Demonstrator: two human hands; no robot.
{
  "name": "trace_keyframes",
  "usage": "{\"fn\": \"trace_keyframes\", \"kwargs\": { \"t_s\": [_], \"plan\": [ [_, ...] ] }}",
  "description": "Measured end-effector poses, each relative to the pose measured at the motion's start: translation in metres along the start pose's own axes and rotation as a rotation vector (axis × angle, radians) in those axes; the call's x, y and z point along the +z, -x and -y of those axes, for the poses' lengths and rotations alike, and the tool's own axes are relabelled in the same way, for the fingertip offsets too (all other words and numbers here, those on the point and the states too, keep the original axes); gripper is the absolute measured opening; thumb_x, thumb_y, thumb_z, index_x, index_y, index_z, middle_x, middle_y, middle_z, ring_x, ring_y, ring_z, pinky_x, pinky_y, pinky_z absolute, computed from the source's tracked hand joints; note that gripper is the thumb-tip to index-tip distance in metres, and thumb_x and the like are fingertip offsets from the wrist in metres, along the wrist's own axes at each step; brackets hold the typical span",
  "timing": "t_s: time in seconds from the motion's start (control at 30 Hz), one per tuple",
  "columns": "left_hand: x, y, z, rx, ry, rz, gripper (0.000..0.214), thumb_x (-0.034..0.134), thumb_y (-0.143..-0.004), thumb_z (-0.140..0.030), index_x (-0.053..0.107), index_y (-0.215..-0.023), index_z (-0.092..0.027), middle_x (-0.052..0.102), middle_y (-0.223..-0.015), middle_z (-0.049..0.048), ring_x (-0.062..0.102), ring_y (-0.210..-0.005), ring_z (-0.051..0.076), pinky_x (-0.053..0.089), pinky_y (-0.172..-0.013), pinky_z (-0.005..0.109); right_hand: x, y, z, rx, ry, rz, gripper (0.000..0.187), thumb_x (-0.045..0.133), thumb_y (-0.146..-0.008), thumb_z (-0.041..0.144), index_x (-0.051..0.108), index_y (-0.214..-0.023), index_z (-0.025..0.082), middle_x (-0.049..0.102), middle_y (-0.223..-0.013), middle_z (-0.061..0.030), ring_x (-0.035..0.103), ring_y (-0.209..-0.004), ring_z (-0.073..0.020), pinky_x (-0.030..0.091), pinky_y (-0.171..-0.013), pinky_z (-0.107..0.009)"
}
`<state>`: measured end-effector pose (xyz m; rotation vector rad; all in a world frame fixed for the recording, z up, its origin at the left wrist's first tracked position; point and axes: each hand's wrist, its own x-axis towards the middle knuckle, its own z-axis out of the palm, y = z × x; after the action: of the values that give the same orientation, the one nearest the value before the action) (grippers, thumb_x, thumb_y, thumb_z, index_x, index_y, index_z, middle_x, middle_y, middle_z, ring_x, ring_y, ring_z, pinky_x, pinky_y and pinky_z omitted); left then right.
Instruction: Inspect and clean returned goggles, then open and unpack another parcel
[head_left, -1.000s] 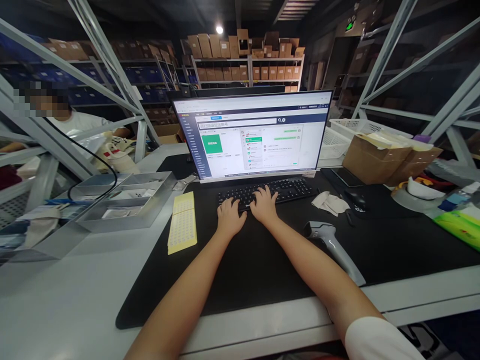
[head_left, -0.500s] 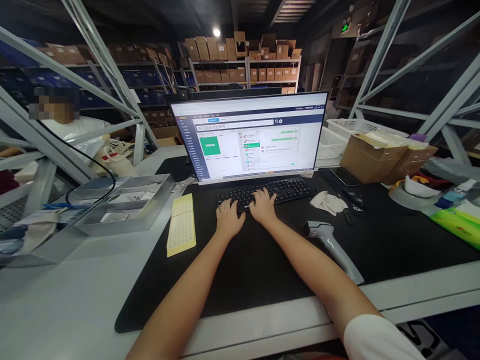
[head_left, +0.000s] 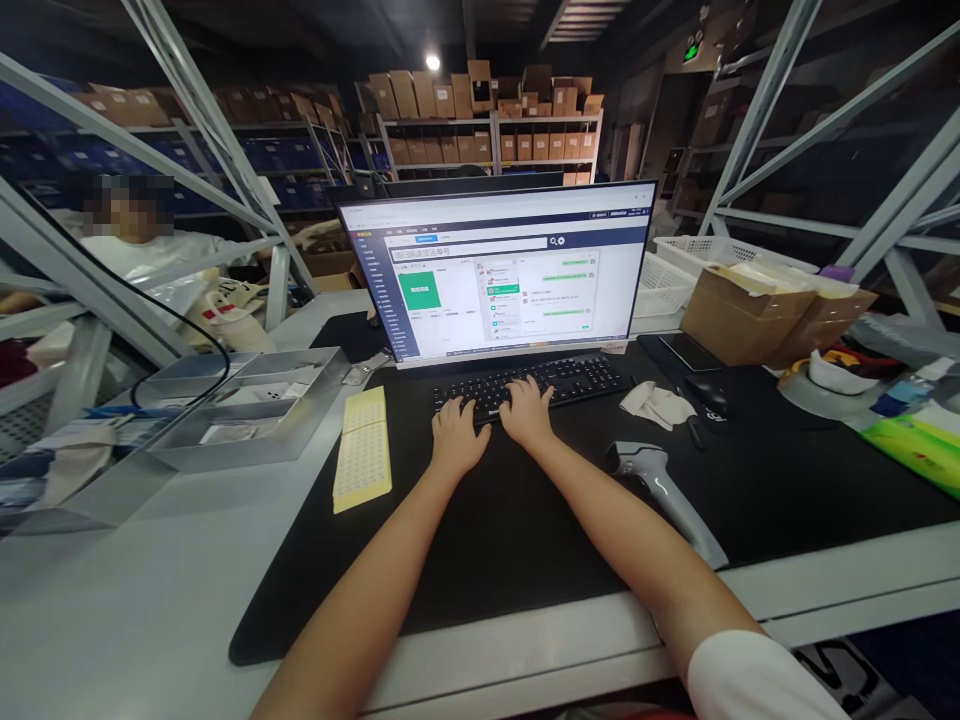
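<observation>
Both hands rest on a black keyboard (head_left: 585, 378) in front of a lit monitor (head_left: 450, 300). My left hand (head_left: 457, 437) lies over the keyboard's left part, fingers apart on the keys and holding nothing. Over its middle, my right hand (head_left: 527, 412) has its fingers spread on the keys, also holding nothing. A yellow sheet of small labels (head_left: 364, 450) lies left of my left hand. To the right of my right forearm is a grey barcode scanner (head_left: 664, 490), and beyond it a crumpled beige cloth (head_left: 657, 405). All of these sit on or beside a black desk mat (head_left: 510, 540).
Grey trays (head_left: 247, 410) with small items stand on the left. At the right are a mouse (head_left: 705, 395), a phone (head_left: 690, 352), an open cardboard box (head_left: 742, 315) and white baskets (head_left: 712, 252). A co-worker (head_left: 142, 245) is behind the frame at left.
A new green message line has appeared low in the chat window on the monitor. The co-worker at left has shifted slightly to the right. My hands have stayed on the keyboard.
</observation>
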<state>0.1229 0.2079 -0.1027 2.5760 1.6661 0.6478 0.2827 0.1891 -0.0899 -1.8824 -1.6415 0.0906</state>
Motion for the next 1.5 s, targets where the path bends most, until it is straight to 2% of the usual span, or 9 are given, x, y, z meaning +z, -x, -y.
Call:
{"fn": "trace_keyframes", "kwargs": {
  "t_s": [0.27,0.47,0.77,1.1,1.5],
  "plan": [
    [0.0002,0.0005,-0.0006,-0.004,0.007,0.0,0.058,0.056,-0.091,-0.041,0.056,-0.141,-0.01,0.049,-0.151,0.0212,0.041,-0.144,0.038,0.033,-0.119,0.055,-0.0001,-0.0005,-0.0008,0.028,0.0,0.008,0.043,0.045,-0.089,0.017,0.062,-0.129,0.015,0.058,-0.142,-0.0164,0.031,-0.148,-0.0351,0.011,-0.118,-0.075],
    [-0.0019,0.0007,-0.0013,-0.001,0.005,0.011,0.058,0.056,-0.092,-0.041,0.056,-0.141,-0.01,0.049,-0.151,0.0218,0.041,-0.144,0.039,0.033,-0.119,0.055,-0.0003,0.0005,0.0005,-0.01,0.042,0.013,0.039,0.043,-0.092,0.018,0.065,-0.124,0.016,0.06,-0.139,-0.0167,0.039,-0.142,-0.0318,0.011,-0.118,-0.075],
    [-0.0022,-0.0005,-0.0017,-0.016,-0.005,0.036,0.06,0.055,-0.091,-0.042,0.054,-0.143,-0.012,0.046,-0.156,0.0187,0.039,-0.145,0.037,0.032,-0.119,0.054,0.0018,0.001,-0.0002,-0.083,0.07,0.023,0.036,0.042,-0.093,0.019,0.07,-0.117,0.016,0.063,-0.137,-0.0143,0.041,-0.141,-0.0305,0.004,-0.118,-0.076],
    [-0.0011,-0.0038,-0.0005,-0.006,-0.001,0.04,0.064,0.055,-0.089,-0.044,0.052,-0.145,-0.012,0.047,-0.157,0.0177,0.034,-0.148,0.038,0.03,-0.12,0.056,0.0,0.0029,0.0026,-0.076,0.092,0.015,0.035,0.043,-0.094,0.019,0.07,-0.116,0.015,0.062,-0.137,-0.0166,0.041,-0.14,-0.0309,0.005,-0.119,-0.073],
    [-0.0024,-0.0023,-0.001,-0.004,-0.043,0.014,0.061,0.056,-0.089,-0.044,0.058,-0.14,-0.012,0.041,-0.16,0.0188,0.037,-0.146,0.039,0.031,-0.119,0.055,0.0003,0.0025,0.0017,-0.083,0.063,0.017,0.041,0.045,-0.092,0.016,0.064,-0.129,0.015,0.058,-0.143,-0.0167,0.038,-0.144,-0.0311,0.006,-0.119,-0.074]
  ]
}}
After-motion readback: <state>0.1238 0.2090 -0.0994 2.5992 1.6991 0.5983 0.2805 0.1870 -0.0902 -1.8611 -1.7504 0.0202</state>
